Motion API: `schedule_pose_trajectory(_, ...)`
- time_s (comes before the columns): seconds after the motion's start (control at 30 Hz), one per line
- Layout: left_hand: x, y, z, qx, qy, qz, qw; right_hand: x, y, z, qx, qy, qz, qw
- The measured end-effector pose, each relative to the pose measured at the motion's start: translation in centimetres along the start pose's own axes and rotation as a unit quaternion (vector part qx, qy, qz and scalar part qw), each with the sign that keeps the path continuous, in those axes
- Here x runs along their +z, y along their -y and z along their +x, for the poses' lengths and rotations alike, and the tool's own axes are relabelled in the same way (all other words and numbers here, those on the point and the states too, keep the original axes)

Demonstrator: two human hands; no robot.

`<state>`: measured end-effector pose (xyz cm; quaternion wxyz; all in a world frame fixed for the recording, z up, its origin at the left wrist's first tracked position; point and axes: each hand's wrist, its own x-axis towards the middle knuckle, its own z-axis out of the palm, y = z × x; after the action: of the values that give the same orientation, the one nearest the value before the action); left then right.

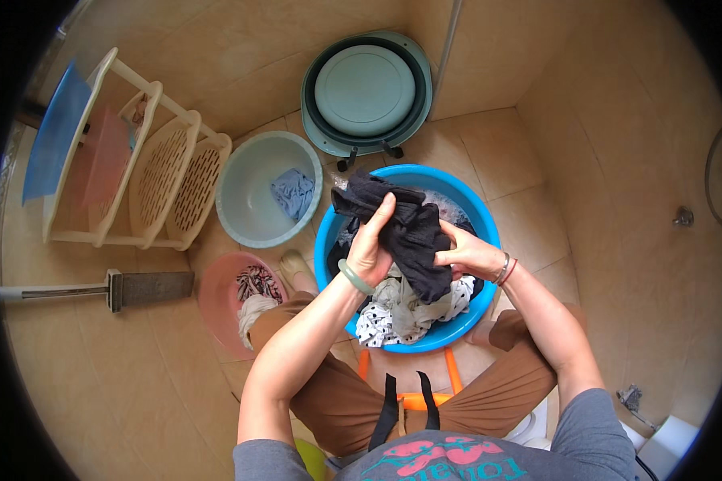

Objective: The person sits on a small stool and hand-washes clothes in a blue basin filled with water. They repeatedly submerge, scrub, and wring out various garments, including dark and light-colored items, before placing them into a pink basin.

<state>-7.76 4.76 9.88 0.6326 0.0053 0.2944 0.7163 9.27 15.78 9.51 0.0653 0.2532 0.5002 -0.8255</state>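
Observation:
A bunched black garment (pixel 413 252) is held up between my two hands over a blue basin (pixel 489 228). My left hand (pixel 371 247) grips its left side, thumb on top, with a pale green bangle on that wrist. On the right edge of the cloth, my right hand (pixel 469 255) is closed with thumb and fingers around the fabric. Below the garment, a white cloth with black dots (pixel 377 325) and other wet laundry lie in the basin. Soapy foam (pixel 445 207) shows at the basin's far side. Exactly what kind of garment I hold cannot be made out.
Left of the blue basin stand a pale green basin (pixel 245 216) with a blue cloth (pixel 294 192) and a pink basin (pixel 217 293) with clothes. A folding basin (pixel 365 88) leans on the far wall. A cream rack (pixel 164 176) and flat mop (pixel 152 289) are farther left.

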Motion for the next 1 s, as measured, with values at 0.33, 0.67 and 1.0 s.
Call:
schedule_pose_trajectory(0.33,-2.5,-1.8,-0.7,-0.059,-0.208,0.163,0.963,-3.6,3.5,-0.5,-0.197,-0.207,-0.039,0.958)
schedule_pose_trajectory(0.67,1.8,-2.1,-2.1,-0.14,0.117,-0.135,0.974,2.0,5.4,-1.4,-0.114,-0.023,-0.026,0.993)
schedule_pose_trajectory(1.0,-3.3,-13.8,-6.9,0.011,-0.062,0.017,0.998,10.3,7.1,8.3,-0.146,-0.052,-0.125,0.98)
